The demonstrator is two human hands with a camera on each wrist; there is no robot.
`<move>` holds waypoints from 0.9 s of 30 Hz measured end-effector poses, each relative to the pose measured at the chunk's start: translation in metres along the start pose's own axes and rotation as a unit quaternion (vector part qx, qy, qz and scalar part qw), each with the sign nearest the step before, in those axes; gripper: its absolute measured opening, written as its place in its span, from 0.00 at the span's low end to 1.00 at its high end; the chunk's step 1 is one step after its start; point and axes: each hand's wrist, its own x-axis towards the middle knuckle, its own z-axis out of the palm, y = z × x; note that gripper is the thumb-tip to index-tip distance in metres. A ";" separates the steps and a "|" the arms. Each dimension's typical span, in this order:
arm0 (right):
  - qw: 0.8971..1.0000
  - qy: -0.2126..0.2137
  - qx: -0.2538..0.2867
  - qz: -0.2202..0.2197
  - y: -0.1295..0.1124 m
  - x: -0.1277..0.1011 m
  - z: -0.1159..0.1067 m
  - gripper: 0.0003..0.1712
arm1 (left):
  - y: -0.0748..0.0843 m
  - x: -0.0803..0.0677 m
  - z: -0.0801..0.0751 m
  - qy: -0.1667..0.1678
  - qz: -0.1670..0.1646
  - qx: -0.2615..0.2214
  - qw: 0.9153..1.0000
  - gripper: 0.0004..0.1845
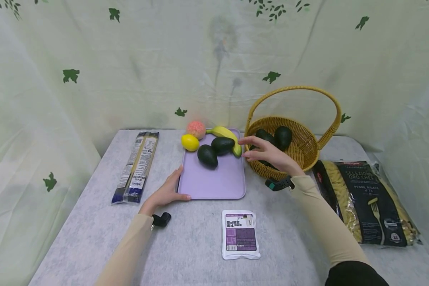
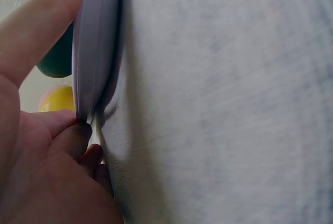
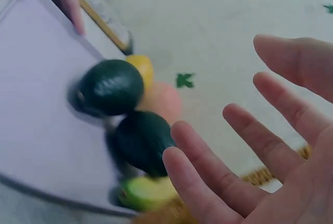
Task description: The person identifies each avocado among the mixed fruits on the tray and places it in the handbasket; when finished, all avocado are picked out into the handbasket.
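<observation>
While left hand (image 1: 166, 192) pinches smooth lilac tray (image 1: 218, 180) rim, right hand (image 1: 268, 153) spread beside woven basket (image 1: 302, 149).

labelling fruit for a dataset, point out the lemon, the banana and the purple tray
lemon (image 1: 190, 142), head view, middle of its yellow skin
banana (image 1: 222, 132), head view, its upper curve
purple tray (image 1: 218, 182), head view, bare near part

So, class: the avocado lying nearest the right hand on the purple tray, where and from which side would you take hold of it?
Grip that avocado across its narrow middle, coming down from above. It lies on its side with its long axis roughly left to right, the other avocado close at its near left and the banana tight behind, so the top is the freest side. The right hand, open, is already beside it.
</observation>
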 end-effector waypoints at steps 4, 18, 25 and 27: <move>1.000 -0.009 -0.017 0.000 0.007 0.019 0.012 0.28 | 0.000 -0.001 0.000 0.001 0.003 0.001 1.000 0.60; 0.991 -0.056 -0.120 0.002 0.042 0.088 0.041 0.34 | 0.001 -0.001 0.000 0.001 0.004 -0.007 1.000 0.60; 0.979 -0.064 -0.192 0.020 0.043 0.110 0.054 0.36 | -0.001 0.000 0.000 0.001 -0.001 -0.006 1.000 0.60; 0.974 -0.066 -0.215 0.017 0.045 0.115 0.056 0.37 | -0.001 0.000 0.000 0.001 -0.001 -0.005 1.000 0.60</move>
